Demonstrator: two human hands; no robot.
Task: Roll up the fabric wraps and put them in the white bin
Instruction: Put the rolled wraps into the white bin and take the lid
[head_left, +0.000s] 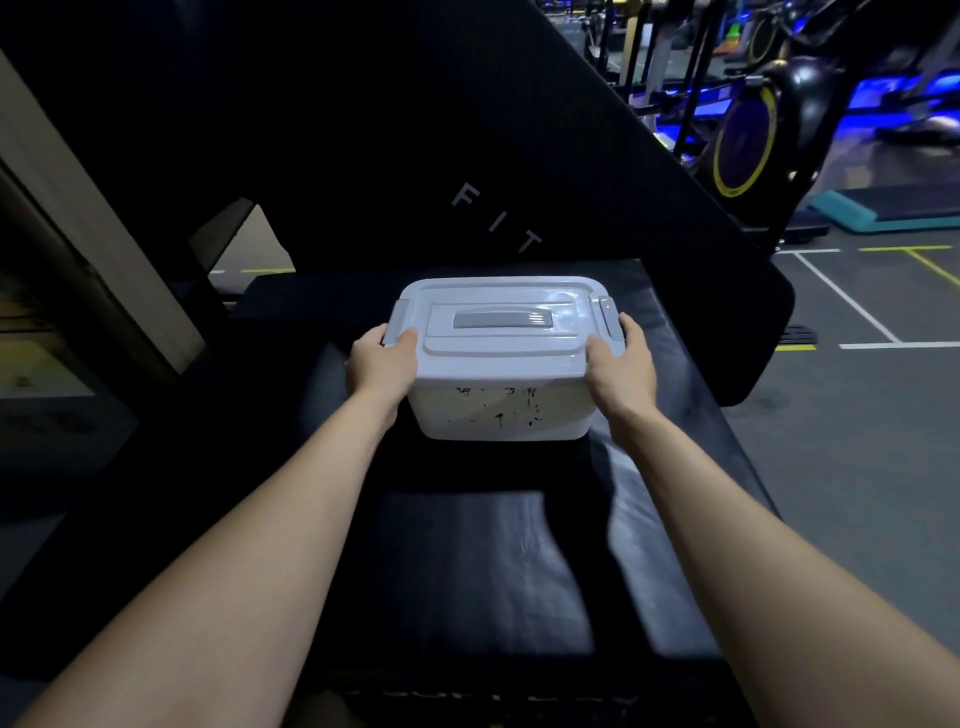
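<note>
Dim gym, black padded counter (519, 561) under our arms.
We held the white bin (498, 410), lid (498, 332) on, between both hands: left hand (382, 364) curled round its left end, right hand (621, 364) round its right, thumbs over the lid's edge.

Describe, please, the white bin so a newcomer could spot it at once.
On the black padded bench, under the slanted black board lettered FIT, sits the white bin. It alone is pale here, lidded, with a grey handle, held by left hand and right hand.
</note>
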